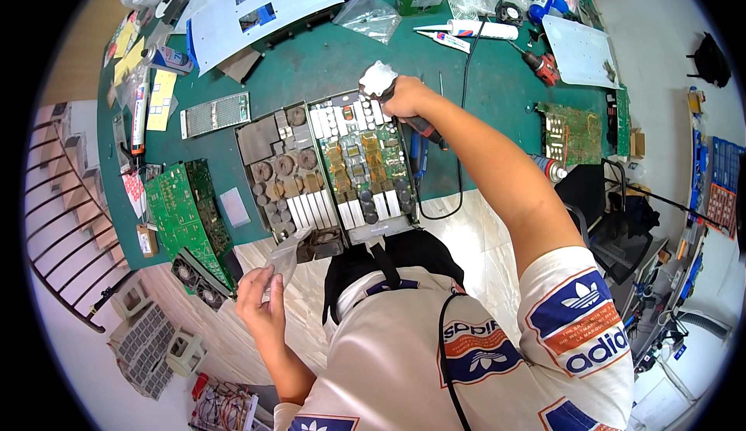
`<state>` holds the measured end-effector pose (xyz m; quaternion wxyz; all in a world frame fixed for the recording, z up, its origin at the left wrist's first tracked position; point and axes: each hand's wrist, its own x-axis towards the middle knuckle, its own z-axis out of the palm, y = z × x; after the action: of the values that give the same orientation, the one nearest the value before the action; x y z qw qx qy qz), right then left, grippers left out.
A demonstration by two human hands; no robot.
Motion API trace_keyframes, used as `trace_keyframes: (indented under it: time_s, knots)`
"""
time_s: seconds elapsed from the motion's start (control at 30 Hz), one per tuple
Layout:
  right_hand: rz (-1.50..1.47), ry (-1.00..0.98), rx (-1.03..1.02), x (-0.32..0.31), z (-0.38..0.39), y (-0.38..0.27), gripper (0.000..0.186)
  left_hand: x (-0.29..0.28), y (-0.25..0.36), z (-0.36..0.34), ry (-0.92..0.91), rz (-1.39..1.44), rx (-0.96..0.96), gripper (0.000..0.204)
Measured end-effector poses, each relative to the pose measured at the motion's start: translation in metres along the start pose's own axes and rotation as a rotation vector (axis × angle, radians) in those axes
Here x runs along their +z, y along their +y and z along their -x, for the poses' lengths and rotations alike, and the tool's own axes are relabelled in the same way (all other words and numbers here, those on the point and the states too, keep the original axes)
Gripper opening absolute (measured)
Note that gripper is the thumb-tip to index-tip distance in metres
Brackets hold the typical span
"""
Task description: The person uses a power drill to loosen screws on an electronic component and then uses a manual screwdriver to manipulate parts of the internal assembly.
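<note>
My right hand point(406, 97) is closed around a black-and-red handheld tool point(426, 129) at the far edge of an opened metal unit. A bright white piece point(378, 79) shows just beyond the fingers; its kind is unclear. The unit's right half holds a green circuit board point(353, 155) with white, dark and amber parts. Beside it, the left half point(287, 168) carries coils, capacitors and white blocks. Between thumb and fingers of my left hand point(260, 299) is a clear plastic bag point(286, 257), at the unit's near-left corner.
Green circuit boards with fans point(186, 213) stand at left on the green table point(311, 66). A perforated metal cover point(215, 115) lies behind them. At right are a red drill point(542, 66), more boards point(573, 133) and a spray can point(549, 168). A black cable point(461, 151) loops beside the unit.
</note>
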<state>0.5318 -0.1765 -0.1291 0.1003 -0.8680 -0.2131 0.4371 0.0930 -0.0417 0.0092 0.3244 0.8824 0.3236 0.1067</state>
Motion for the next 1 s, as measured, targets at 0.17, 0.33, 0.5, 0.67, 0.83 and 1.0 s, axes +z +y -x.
trace_keyframes:
  time_s: [0.17,0.33,0.5,0.67,0.83,1.0]
  knots:
    - [0.046,0.024,-0.014,-0.001,0.005,-0.006,0.045,0.000,0.001,0.000,0.005,0.002,-0.003,0.017]
    - [0.067,0.005,-0.002,0.002,-0.001,-0.005,0.046,0.000,0.000,0.001,0.002,0.000,-0.010,0.020]
    - [-0.030,0.053,-0.009,0.003,0.006,-0.002,0.044,-0.002,0.003,0.002,-0.007,0.003,-0.033,0.019]
    - [-0.056,0.046,0.012,-0.002,0.012,-0.003,0.043,-0.001,0.003,0.004,0.006,0.014,-0.026,0.018]
    - [-0.060,0.035,-0.005,-0.001,0.011,0.001,0.045,0.001,0.004,0.004,-0.004,0.014,-0.021,0.019]
    - [-0.055,0.042,0.001,0.006,0.003,0.006,0.046,0.000,0.002,0.004,-0.007,0.023,-0.014,0.020]
